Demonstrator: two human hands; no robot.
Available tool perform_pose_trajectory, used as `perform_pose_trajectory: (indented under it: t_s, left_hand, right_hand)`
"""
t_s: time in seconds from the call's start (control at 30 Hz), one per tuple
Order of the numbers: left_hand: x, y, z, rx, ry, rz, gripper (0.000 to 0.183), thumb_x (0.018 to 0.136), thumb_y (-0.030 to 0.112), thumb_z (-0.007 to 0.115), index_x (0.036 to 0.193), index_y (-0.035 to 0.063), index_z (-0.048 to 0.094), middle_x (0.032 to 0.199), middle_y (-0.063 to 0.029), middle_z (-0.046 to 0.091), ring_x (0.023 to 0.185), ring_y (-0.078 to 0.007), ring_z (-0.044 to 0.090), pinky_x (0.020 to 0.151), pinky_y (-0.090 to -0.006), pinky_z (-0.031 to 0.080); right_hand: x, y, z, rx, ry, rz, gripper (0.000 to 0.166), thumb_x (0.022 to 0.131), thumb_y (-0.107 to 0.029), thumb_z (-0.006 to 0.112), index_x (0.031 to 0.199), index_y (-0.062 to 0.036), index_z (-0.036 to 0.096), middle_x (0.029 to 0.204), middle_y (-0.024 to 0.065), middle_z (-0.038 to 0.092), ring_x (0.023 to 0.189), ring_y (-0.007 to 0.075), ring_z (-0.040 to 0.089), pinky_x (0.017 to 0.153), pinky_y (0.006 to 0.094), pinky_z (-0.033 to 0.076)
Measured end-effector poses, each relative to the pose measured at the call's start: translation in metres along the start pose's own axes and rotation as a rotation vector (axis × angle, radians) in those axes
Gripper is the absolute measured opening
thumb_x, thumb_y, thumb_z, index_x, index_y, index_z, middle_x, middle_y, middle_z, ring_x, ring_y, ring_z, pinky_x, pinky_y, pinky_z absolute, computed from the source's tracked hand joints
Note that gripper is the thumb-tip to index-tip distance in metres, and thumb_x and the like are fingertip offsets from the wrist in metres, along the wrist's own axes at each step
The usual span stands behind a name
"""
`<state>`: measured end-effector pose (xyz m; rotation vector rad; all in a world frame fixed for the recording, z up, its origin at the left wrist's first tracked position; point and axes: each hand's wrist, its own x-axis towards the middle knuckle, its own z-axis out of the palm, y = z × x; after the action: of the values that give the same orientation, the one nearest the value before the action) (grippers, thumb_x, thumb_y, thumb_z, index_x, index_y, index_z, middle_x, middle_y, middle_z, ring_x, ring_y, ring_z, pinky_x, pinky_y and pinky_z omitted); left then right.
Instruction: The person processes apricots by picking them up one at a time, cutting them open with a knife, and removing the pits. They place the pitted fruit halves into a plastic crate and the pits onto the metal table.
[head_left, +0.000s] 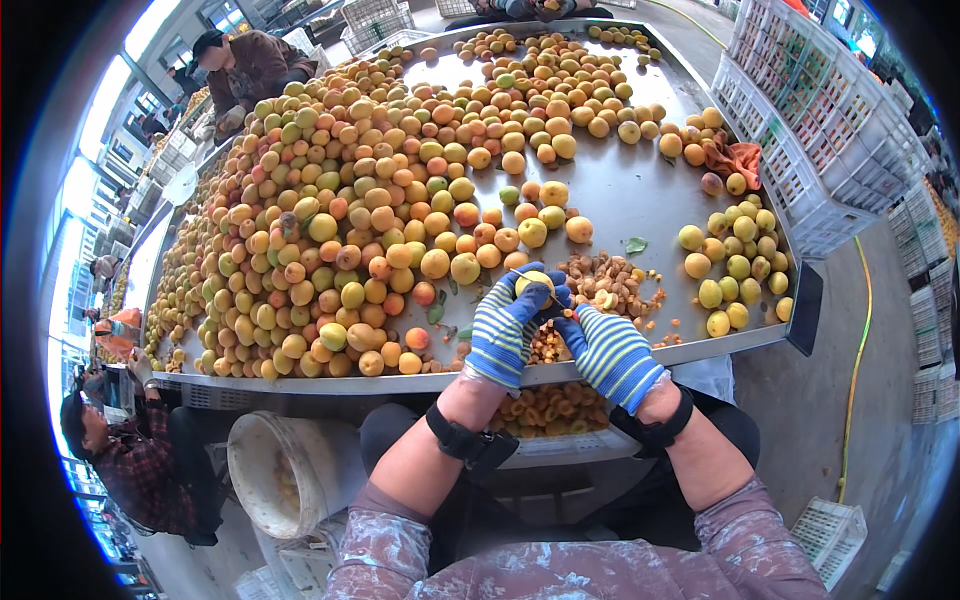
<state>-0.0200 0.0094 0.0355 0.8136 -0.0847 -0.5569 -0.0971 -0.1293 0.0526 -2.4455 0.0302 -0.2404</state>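
Note:
My left hand (508, 322), in a blue, white and yellow striped glove, grips a yellow apricot (533, 285) above the near edge of the metal table. Close beside it, my right hand (609, 351), gloved alike, is closed on a small tool with a red handle (576, 316); its thin metal part reaches towards the fruit, and its working end is partly hidden. Just beyond my hands lies a pile of apricot pits (611, 281). Small orange fruit scraps (546, 343) lie between my wrists. Below the table edge, a white container (577, 444) by my lap holds halved apricots (555, 410).
A large heap of apricots (337, 217) covers the table's left and middle; a smaller group (742, 247) lies right. The table has a raised metal rim (300, 384). White crates (817, 112) stand right, a bucket (262, 472) lower left. Other people (255, 64) sit at left.

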Motion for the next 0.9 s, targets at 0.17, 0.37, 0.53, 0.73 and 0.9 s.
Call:
perform_pose_trajectory:
  t_s: [0.17,0.37,0.53,0.73,0.9]
  left_hand:
    - [0.000,0.000,0.000,-0.047,-0.009,0.073,0.050,0.092,0.023,0.064,0.130,-0.0003,0.043,0.120,-0.0207,0.058,0.099,-0.0297,0.064,0.086,-0.0395,0.056]
    - [0.011,-0.008,-0.011,-0.265,0.018,-0.215,0.051,0.095,0.040,0.057,0.124,-0.0004,0.047,0.115,-0.0210,0.060,0.099,-0.0308,0.064,0.088,-0.0405,0.055]
    - [0.003,0.002,-0.004,0.256,0.081,0.077,0.037,0.093,0.023,0.063,0.117,-0.0034,0.055,0.106,-0.0163,0.065,0.090,-0.0220,0.067,0.082,-0.0336,0.056]
    - [0.004,0.007,-0.001,0.371,0.033,0.131,0.038,0.092,0.020,0.064,0.120,-0.0030,0.054,0.107,-0.0168,0.066,0.092,-0.0228,0.067,0.083,-0.0340,0.056]
    - [0.003,0.009,-0.005,0.367,-0.005,0.118,0.035,0.092,0.016,0.064,0.121,-0.0026,0.054,0.108,-0.0174,0.065,0.093,-0.0240,0.067,0.084,-0.0351,0.056]
  right_hand:
    - [0.004,-0.004,0.001,0.051,0.059,-0.055,0.030,0.095,-0.031,0.057,0.091,-0.0010,0.059,0.063,0.0193,0.061,0.061,0.0362,0.063,0.053,0.0446,0.048]
    - [0.001,-0.003,0.003,-0.054,0.030,0.026,0.029,0.094,-0.029,0.057,0.095,-0.0003,0.060,0.067,0.0207,0.062,0.064,0.0378,0.063,0.055,0.0452,0.048]
    - [0.002,-0.011,0.001,-0.034,-0.028,0.046,0.032,0.095,-0.030,0.057,0.091,0.0018,0.060,0.066,0.0217,0.061,0.064,0.0376,0.063,0.055,0.0445,0.048]
    - [-0.004,0.009,0.018,0.469,-0.066,0.013,0.029,0.096,-0.028,0.055,0.090,-0.0007,0.062,0.064,0.0155,0.061,0.056,0.0301,0.060,0.053,0.0387,0.046]
    - [-0.002,-0.012,-0.004,1.035,-0.349,0.526,0.032,0.097,-0.029,0.054,0.089,0.0005,0.062,0.057,0.0073,0.054,0.048,0.0224,0.050,0.049,0.0325,0.043]
